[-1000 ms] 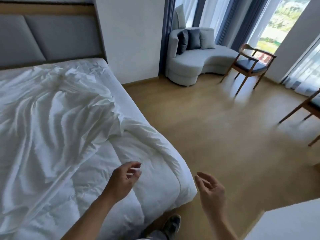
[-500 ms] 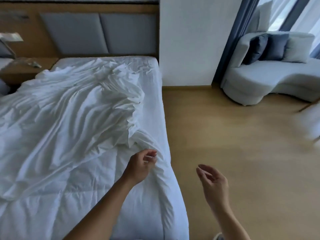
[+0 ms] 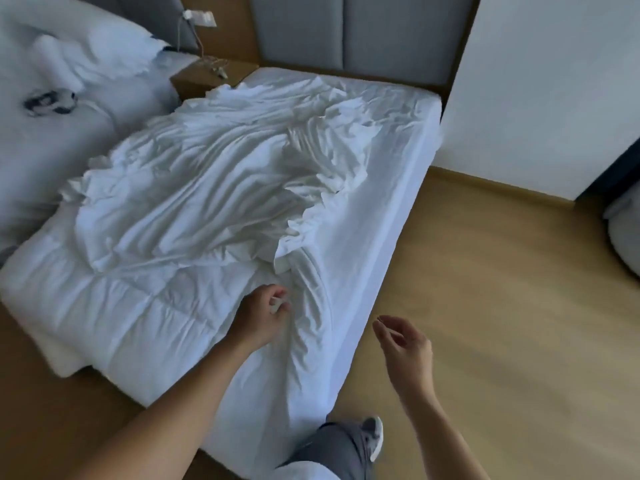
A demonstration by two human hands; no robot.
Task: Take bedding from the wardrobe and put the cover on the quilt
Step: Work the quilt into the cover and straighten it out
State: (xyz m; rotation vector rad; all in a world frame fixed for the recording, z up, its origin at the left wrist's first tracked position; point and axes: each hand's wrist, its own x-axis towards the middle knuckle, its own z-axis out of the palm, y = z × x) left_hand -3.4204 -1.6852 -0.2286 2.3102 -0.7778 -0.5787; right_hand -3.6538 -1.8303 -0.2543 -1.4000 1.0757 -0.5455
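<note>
A white padded quilt [image 3: 114,306] lies spread over the near end of the bed [image 3: 391,216]. On top of it a thin, crumpled white cover [image 3: 207,181] is bunched toward the head end. My left hand [image 3: 261,315] rests on the quilt near the bed's right corner, its fingers pinching a fold of white fabric. My right hand [image 3: 403,348] hovers over the wooden floor to the right of the bed, fingers loosely curled and apart, holding nothing.
A second bed [image 3: 52,116] with white bedding and a dark object on it stands at the left. A wooden nightstand [image 3: 207,77] sits between the beds below a grey padded headboard [image 3: 346,32]. A white wall [image 3: 547,91] rises at the right. My foot [image 3: 372,438] stands by the bed's corner.
The view has swung left, away from the sofa and chairs, toward the bed. My left hand has dropped onto the quilt and closed on a fold. My right hand stays open over the floor.
</note>
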